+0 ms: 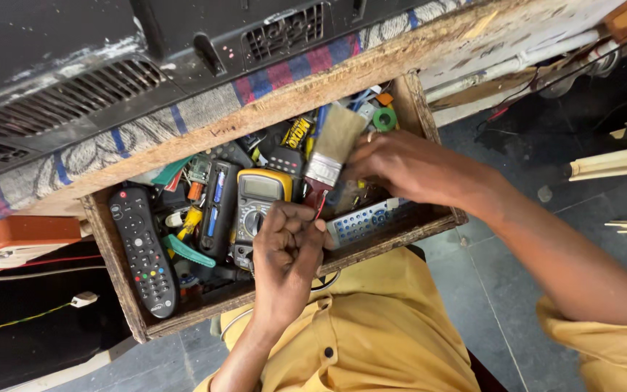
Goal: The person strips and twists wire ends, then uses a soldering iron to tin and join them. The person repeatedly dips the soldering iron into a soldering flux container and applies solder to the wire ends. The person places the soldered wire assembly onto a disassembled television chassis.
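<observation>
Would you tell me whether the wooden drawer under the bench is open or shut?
Open: the wooden drawer is pulled out, its cluttered inside exposed.

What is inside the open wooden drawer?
The drawer holds a black remote control, a yellow multimeter, a paintbrush and green tape. The hands cover whatever lies beneath them.

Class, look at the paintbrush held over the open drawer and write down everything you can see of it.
The paintbrush is flat, with wide tan bristles, a shiny metal band below them and a red handle. It is tilted, bristles pointing away from the person. The left hand grips the handle; the right hand touches the side of the brush near the band. It hangs over the cluttered wooden drawer, above a yellow multimeter.
</observation>
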